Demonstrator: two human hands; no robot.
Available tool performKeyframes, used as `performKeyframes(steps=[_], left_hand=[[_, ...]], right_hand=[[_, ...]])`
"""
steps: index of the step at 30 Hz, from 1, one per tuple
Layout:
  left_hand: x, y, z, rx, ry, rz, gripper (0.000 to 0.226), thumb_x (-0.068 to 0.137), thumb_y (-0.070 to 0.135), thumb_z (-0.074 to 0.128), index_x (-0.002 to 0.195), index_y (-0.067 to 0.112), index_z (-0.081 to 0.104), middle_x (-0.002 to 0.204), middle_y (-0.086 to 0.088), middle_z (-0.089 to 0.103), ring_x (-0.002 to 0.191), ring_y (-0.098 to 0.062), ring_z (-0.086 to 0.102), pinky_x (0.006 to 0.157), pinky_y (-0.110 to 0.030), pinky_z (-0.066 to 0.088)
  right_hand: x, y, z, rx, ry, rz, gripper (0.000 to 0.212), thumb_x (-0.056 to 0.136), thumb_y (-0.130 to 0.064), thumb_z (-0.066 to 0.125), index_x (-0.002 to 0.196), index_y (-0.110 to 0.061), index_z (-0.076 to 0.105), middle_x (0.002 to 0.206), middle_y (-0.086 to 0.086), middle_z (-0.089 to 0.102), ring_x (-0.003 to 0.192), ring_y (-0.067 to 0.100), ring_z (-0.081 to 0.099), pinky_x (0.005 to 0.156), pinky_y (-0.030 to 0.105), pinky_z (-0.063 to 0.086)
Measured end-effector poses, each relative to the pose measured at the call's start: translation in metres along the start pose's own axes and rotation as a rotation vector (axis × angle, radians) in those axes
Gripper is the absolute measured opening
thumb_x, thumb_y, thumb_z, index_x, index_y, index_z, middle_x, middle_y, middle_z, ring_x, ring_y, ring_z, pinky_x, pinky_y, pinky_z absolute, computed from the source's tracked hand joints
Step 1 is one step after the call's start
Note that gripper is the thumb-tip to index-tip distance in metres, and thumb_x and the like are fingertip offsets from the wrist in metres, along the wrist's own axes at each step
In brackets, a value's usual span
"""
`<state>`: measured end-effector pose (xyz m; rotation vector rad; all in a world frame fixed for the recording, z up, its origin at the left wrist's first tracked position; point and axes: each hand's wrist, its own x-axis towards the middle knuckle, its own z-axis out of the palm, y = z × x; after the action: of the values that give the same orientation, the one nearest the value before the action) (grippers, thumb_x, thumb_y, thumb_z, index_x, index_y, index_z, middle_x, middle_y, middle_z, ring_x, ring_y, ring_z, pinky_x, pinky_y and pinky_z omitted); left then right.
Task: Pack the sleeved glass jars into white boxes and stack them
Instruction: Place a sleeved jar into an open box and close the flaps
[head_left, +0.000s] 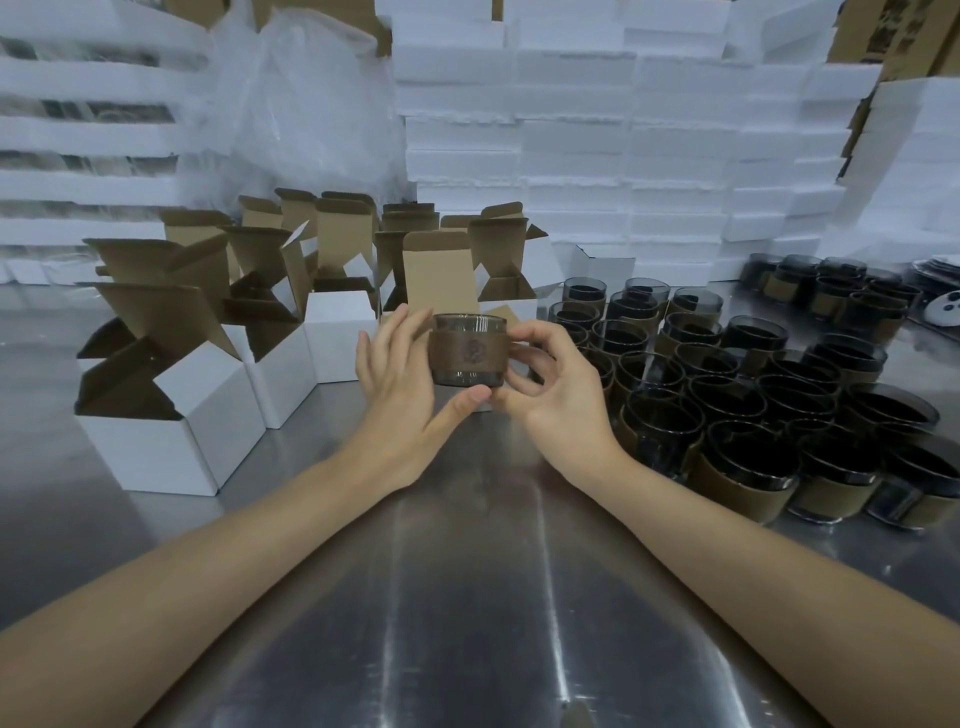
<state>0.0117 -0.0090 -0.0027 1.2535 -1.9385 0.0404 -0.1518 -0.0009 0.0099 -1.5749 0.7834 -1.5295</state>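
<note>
Jar (467, 358) held clear above the metal table (467, 597), just past centre toward 12 o'clock, upright, with a brown sleeve (457, 351) round its middle. Left hand (397, 384): fingers near straight and close together, laid against the jar's left side, thumb stretched under the base. Right hand (558, 402): forefinger curled to the right rim, thumb at the lower edge, remaining fingers bent behind — clamped on the jar. Thumb tips nearly meet beneath it.

White boxes (208, 395) at 10 o'clock, flaps up, open. Other sleeved jars (753, 415) crowded at 3 o'clock. Foam slabs (597, 156) stacked at 12 to 1 o'clock, far side.
</note>
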Motion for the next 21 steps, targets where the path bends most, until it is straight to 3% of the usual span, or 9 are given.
performKeyframes(steps=[6,14,17,21], left_hand=[[-0.002,0.0035,-0.0015,0.03,-0.024,0.001,0.096,0.081,0.078,0.015,0.147,0.009,0.025,0.156,-0.003,0.016,0.146,-0.011,-0.007,0.118,-0.045,-0.011],[-0.003,0.0035,0.0021,0.006,0.01,0.008,0.085,0.085,0.071,0.02,0.145,0.01,0.028,0.153,-0.001,0.022,0.145,-0.006,-0.006,0.118,-0.043,-0.01],[-0.0029,0.0023,0.0028,-0.046,0.025,0.015,0.088,0.085,0.075,0.019,0.145,0.012,0.029,0.151,-0.002,0.026,0.14,0.001,-0.003,0.119,-0.045,-0.007],[-0.0015,0.0012,0.0001,-0.096,0.065,0.033,0.081,0.086,0.066,0.033,0.148,0.014,0.023,0.146,-0.002,0.031,0.136,0.007,0.001,0.119,-0.044,-0.005]], right_hand=[[0.0002,0.0033,-0.0021,-0.015,0.006,-0.028,0.047,0.072,0.015,0.074,0.099,-0.019,0.055,0.111,0.007,0.064,0.111,0.014,0.062,0.093,0.028,0.052],[0.0005,0.0046,-0.0034,-0.039,0.012,-0.053,0.044,0.076,0.011,0.072,0.102,-0.021,0.055,0.11,0.002,0.064,0.112,0.011,0.061,0.093,0.028,0.052],[-0.0001,0.0035,-0.0019,-0.137,-0.014,-0.097,0.052,0.079,0.011,0.068,0.116,-0.02,0.051,0.123,0.003,0.058,0.118,0.012,0.056,0.098,0.03,0.05],[-0.0014,0.002,-0.0039,-0.237,-0.045,-0.163,0.064,0.078,0.015,0.059,0.135,-0.014,0.049,0.129,-0.002,0.054,0.118,0.013,0.055,0.093,0.033,0.054]])
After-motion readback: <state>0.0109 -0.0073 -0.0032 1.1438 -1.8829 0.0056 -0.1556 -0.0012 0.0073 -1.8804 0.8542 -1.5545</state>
